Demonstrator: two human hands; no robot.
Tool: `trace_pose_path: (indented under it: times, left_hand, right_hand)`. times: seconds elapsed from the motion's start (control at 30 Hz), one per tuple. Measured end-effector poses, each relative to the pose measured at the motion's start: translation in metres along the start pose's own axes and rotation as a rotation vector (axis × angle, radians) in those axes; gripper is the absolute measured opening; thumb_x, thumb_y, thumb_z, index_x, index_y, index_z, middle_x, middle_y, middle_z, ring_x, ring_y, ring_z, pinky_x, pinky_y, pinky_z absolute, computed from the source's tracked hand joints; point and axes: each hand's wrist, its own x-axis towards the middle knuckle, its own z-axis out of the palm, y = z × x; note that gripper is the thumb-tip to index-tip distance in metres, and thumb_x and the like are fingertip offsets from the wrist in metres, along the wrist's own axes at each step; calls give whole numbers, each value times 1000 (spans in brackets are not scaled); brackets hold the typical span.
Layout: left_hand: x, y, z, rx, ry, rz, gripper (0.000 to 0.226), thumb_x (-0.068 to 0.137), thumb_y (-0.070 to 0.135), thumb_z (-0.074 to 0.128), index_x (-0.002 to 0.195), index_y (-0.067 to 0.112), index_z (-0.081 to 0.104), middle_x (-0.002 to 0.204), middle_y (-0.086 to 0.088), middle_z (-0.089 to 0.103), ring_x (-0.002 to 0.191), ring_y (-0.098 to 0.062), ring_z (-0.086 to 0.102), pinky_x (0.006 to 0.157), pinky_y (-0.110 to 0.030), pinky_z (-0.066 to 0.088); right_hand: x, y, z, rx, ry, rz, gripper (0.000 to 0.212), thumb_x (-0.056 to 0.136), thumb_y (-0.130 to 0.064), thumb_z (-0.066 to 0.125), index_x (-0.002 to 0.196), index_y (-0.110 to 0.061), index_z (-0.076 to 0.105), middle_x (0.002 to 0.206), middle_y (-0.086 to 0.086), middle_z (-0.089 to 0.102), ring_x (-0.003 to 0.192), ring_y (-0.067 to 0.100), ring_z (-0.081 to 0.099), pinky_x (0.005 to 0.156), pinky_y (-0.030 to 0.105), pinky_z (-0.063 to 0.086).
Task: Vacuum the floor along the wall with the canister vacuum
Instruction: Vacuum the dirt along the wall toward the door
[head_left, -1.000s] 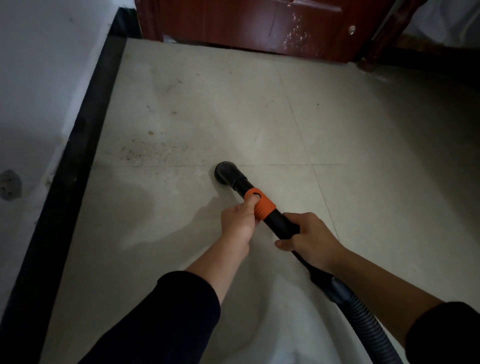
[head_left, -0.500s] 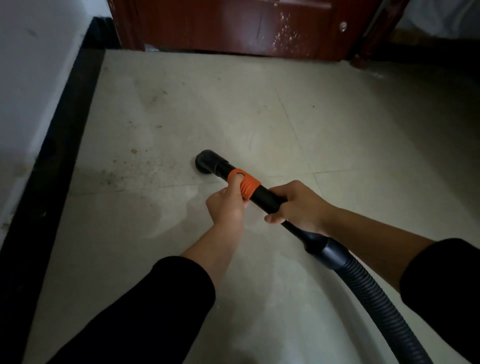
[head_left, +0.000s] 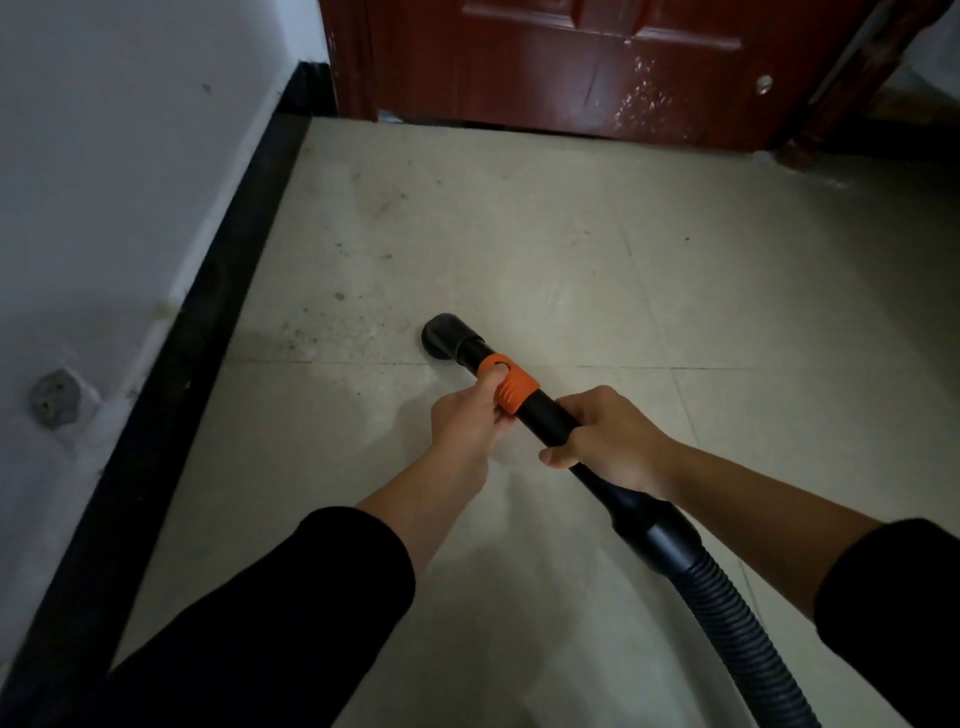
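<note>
A black vacuum wand (head_left: 540, 410) with an orange collar (head_left: 511, 387) slants across the pale tiled floor (head_left: 519, 249). Its round black nozzle (head_left: 444, 336) sits on the tiles at a grout line. My left hand (head_left: 467, 421) grips the wand at the orange collar, thumb on top. My right hand (head_left: 608, 441) grips the black tube just behind it. The ribbed black hose (head_left: 737, 629) runs off at the lower right. A patch of dark crumbs and dust (head_left: 332, 332) lies left of the nozzle, near the wall. The canister is out of view.
A white wall (head_left: 119, 182) with a black skirting strip (head_left: 208, 322) runs along the left. A dark red wooden door (head_left: 597, 62) closes the far end. A grey patch (head_left: 54, 397) marks the wall low down.
The view has swung, bringing the wall and door closer into frame. The nozzle now sits right of the dirt patch at the grout line. Both hands keep the same hold.
</note>
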Motion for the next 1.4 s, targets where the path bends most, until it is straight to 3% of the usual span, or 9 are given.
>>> trace_pose_path:
  times: [0.33,0.47,0.57,0.7,0.83,1.17,1.4]
  left_hand:
    - [-19,-7,-7,-5,-38,16,15,89,20,69,83,9,61,87,-10,68,81,-12,67,91,-30,53]
    - [-27,-8,-10,-13,-13,32,14,89,19,68,83,10,60,85,-8,67,77,-10,66,85,-27,53]
    - [-33,-7,-16,-20,0,40,16,89,19,68,82,11,57,83,-7,64,74,-9,64,79,-25,53]
    - [-36,-4,-21,-35,10,52,16,90,18,67,80,11,57,80,-6,63,71,-8,62,72,-21,53]
    - [-36,-1,-30,-56,23,65,13,90,19,68,85,10,59,84,-8,65,74,-9,65,64,-17,55]
    - [-44,8,-52,-73,107,87,15,88,21,70,83,12,59,84,-7,65,75,-10,65,70,-22,53]
    - [-47,12,-69,-95,177,89,17,87,21,71,89,9,60,86,-8,64,79,-13,65,67,-22,54]
  right_hand:
    - [-13,11,2,44,-38,-46,27,76,-8,75,63,-16,52,59,-1,50,55,14,47,59,27,37]
    - [-15,13,2,75,-72,-65,23,75,-6,74,64,-12,55,57,-1,48,55,14,46,61,27,38]
    - [-16,13,6,90,-95,-77,14,75,-6,75,76,0,62,60,2,50,58,16,48,64,28,40]
    - [-15,7,9,88,-105,-91,13,74,-6,75,75,-4,62,59,1,51,57,16,49,63,28,40]
    - [-13,-1,13,85,-117,-97,21,74,-6,75,84,7,61,63,5,49,59,18,47,63,28,38]
    - [-9,-19,29,73,-162,-136,22,75,-9,75,88,5,64,66,5,52,62,17,50,65,29,40]
    - [-8,-30,41,63,-204,-159,16,74,-8,76,75,-5,60,62,2,50,58,16,47,62,27,38]
